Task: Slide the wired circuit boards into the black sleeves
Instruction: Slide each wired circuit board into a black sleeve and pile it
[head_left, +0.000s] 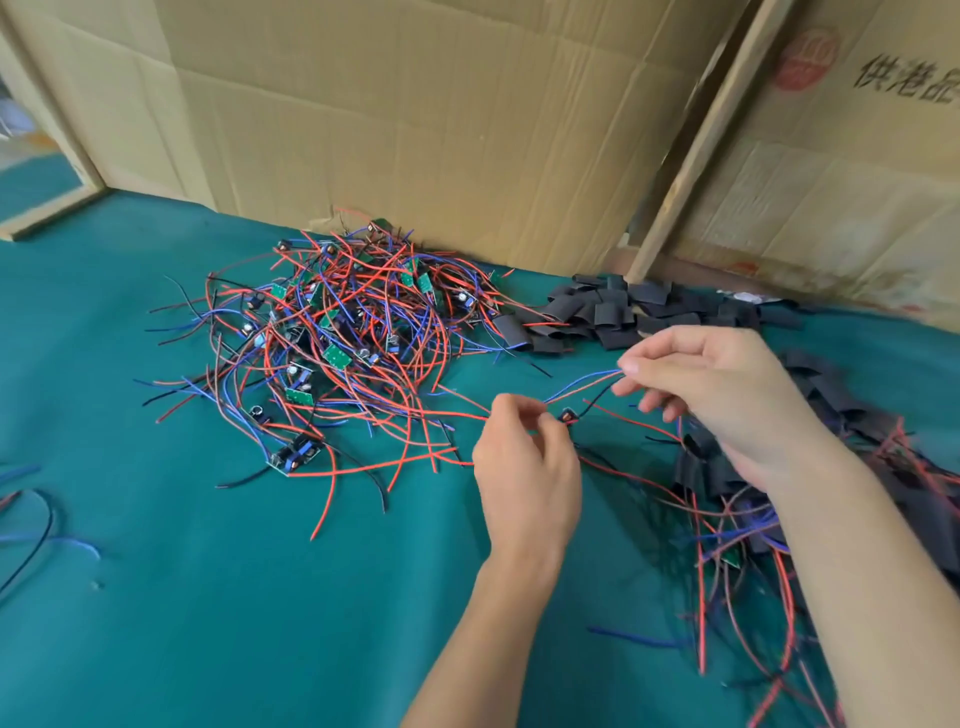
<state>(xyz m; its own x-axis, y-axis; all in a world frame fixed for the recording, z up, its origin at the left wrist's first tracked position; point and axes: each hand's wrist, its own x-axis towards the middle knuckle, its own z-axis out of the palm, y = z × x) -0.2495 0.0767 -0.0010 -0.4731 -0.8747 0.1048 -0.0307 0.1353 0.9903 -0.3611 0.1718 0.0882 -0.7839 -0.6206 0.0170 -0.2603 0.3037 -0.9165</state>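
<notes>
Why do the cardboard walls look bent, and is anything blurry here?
Head view: the wide-angle lens bows the cardboard sheets; soft even light, faint shadow under the left hand; the pile of wired boards is sharp, the sleeved boards at the right edge smear.

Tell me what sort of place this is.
Probably a small hand-assembly workbench for electronics. A heap of wired circuit boards lies on a green cloth, loose black sleeves are piled beside it, and flattened cardboard boxes wall off the back.
</notes>
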